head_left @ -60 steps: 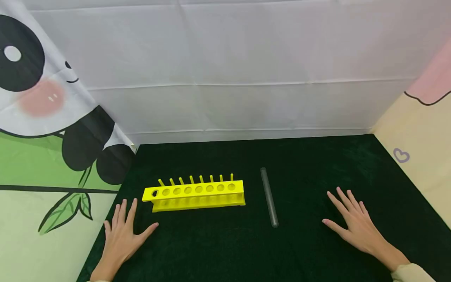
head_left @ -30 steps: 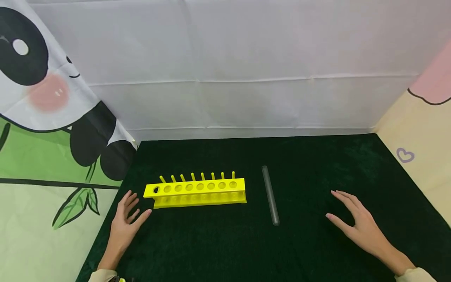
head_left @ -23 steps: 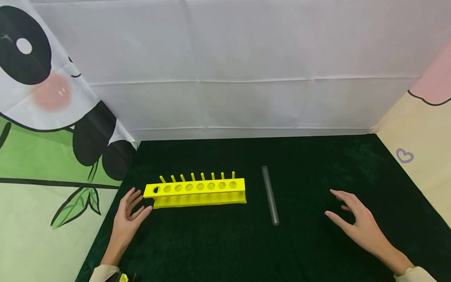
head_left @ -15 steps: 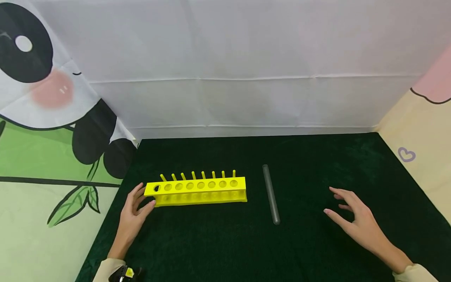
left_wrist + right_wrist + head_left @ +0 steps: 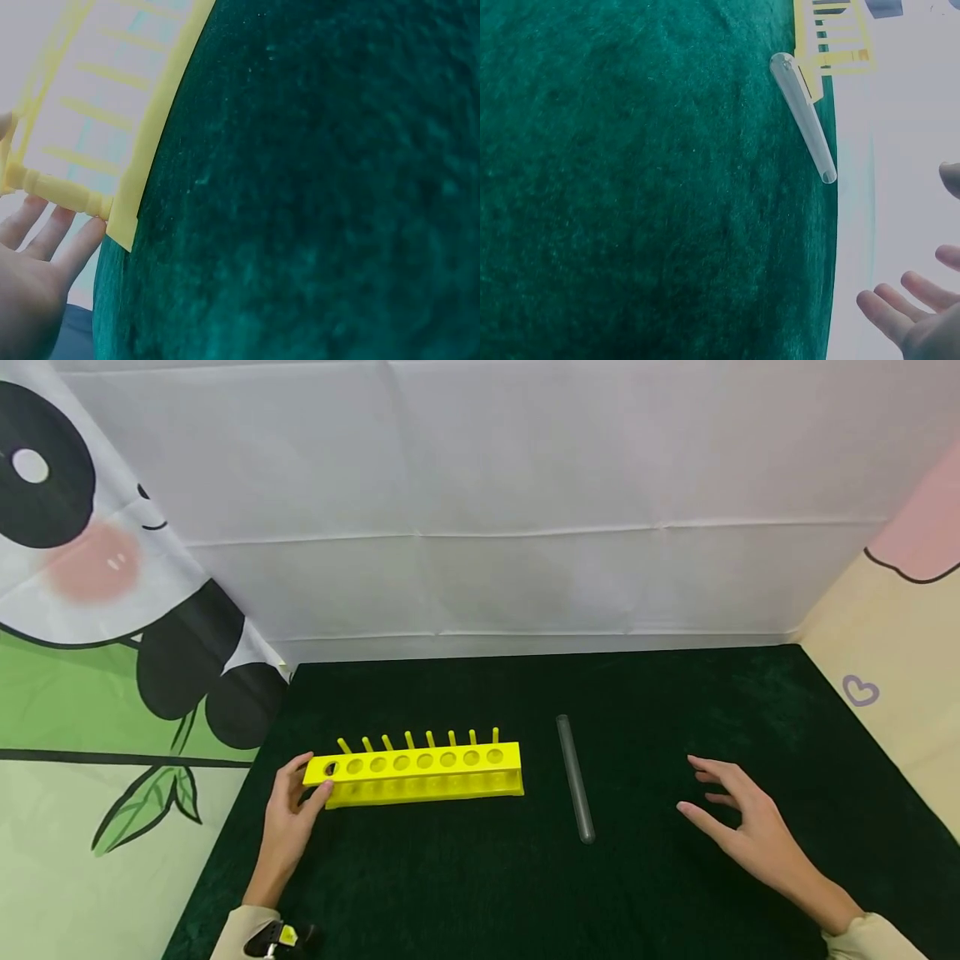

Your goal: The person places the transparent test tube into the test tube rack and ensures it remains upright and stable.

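A yellow test tube rack (image 5: 420, 777) stands on the dark green cloth, a row of pegs along its back. My left hand (image 5: 287, 818) grips its left end, thumb at the front edge and index finger at the rear corner. In the left wrist view, fingers (image 5: 52, 240) lie against the rack's end post (image 5: 64, 192). To the right of the rack a clear glass test tube (image 5: 575, 781) lies on the cloth, rounded end toward me. My right hand (image 5: 753, 831) is off to the right of the tube, fingers relaxed, holding nothing; the right wrist view shows its spread fingers (image 5: 889, 315).
Green cloth (image 5: 465, 885) covers the table. A white sheet (image 5: 480, 510) rises behind its far edge. Printed curtains flank it, with a panda figure (image 5: 90, 568) on the left and a cream and pink one (image 5: 900, 652) on the right.
My left hand has lifted from lying flat, moved right and closed on the rack's left end. My right hand has turned on its side, its fingers bending slightly, and shifted a little left.
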The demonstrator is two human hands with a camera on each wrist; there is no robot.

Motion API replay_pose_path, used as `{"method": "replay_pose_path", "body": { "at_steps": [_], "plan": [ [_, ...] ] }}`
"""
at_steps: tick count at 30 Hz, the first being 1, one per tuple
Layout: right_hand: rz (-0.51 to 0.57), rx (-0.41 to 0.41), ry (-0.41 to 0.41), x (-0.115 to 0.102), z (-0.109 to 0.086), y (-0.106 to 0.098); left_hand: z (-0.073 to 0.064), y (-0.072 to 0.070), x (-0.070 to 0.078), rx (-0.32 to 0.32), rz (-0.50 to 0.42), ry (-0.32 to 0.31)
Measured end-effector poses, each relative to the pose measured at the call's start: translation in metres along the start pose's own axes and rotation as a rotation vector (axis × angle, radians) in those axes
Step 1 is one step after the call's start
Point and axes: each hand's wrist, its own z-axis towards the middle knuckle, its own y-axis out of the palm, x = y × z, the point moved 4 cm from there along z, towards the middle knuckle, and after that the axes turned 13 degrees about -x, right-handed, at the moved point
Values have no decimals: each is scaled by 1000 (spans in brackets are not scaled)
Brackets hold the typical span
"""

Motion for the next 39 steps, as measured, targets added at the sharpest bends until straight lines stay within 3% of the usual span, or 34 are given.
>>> {"method": "replay_pose_path", "body": {
  "at_steps": [12,23,39],
  "plan": [
    [56,-29,-2,-3,10,6,4,-2,-3,-11,-53,-71],
    [192,-83,-13,-5,19,12,6,0,-3,-3,-66,-45],
    [177,-75,45,-2,34,26,5,0,-5,22,-72,-56]
  ]
}}
